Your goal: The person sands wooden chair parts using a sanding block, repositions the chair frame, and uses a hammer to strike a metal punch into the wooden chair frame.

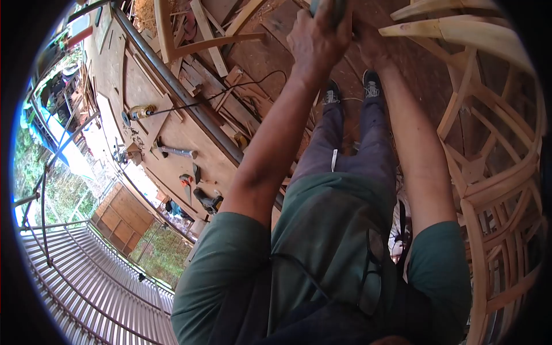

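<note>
My left hand point(318, 39) is at the top edge of the head view. Its fingers are wrapped round a grey-green object point(329, 8) that is cut off by the frame, so its kind does not show. Beside it on the right, my right hand point(369, 45) is in shadow and partly covered, and its fingers do not show clearly. Pale curved wooden pieces point(443, 27) with tapered ends reach in from the right, close to my right hand. Both arms stretch straight out from my body.
On the left, a long workbench point(118, 63) holds an angle grinder point(141, 112), a hammer point(175, 151), an orange-handled tool point(186, 180) and a power tool point(208, 200). Wood offcuts point(210, 54) and a black cable point(253, 83) lie nearby. Wooden frames point(489, 190) stack up on the right.
</note>
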Tool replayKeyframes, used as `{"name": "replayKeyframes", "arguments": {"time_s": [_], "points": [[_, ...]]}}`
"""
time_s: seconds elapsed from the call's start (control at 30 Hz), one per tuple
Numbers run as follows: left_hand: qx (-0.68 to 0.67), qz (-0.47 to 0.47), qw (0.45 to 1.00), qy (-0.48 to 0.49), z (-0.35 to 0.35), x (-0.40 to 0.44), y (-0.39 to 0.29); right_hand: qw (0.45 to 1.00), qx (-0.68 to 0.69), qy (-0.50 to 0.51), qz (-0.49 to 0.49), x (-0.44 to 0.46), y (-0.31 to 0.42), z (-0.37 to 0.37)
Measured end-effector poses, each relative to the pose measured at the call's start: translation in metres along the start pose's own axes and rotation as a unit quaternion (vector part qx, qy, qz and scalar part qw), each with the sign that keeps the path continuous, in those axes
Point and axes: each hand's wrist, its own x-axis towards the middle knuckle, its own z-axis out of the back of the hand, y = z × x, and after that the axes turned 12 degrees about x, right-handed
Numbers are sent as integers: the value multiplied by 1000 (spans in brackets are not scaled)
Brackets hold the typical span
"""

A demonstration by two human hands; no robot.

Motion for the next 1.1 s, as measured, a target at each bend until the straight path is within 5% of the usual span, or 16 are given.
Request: {"name": "replayKeyframes", "arguments": {"time_s": [0.1, 0.17, 0.27, 0.37, 0.47, 0.53, 0.63, 0.73, 0.87, 0.93, 1.1], "points": [[-32, -37, 995, -88, -6, -56, 9, 973, -222, 27, 58, -9, 6, 3], [1, -41, 998, -53, 4, -93, 13, 977, -213, 5, 32, -12, 5, 0], [5, -16, 1000, -20, 3, -63, 11, 967, -210, 14, 145, -19, 12, -14], [28, -20, 999, -7, -5, -6, 15, 992, -103, 68, 37, -4, -10, 11], [3, -38, 998, -49, -10, -36, 16, 998, -26, -14, -51, -11, 4, -1], [-23, -21, 999, -26, 12, -103, 7, 995, -100, -2, 6, -18, 2, -3], [-32, 6, 999, -24, 2, -76, 7, 975, -207, -3, 82, -7, -17, 6], [-33, 15, 999, -15, 4, 20, 7, 993, -117, -28, 16, -13, -2, -1], [-83, -7, 993, -78, -22, -54, 28, 987, 59, -96, -118, -24, 18, -18], [-132, 23, 990, -50, 0, -106, 20, 990, 57, -101, -77, -24, 15, -21], [-51, 25, 997, -43, -15, -9, 22, 995, 40, -45, -77, -20, -3, 0]]}}
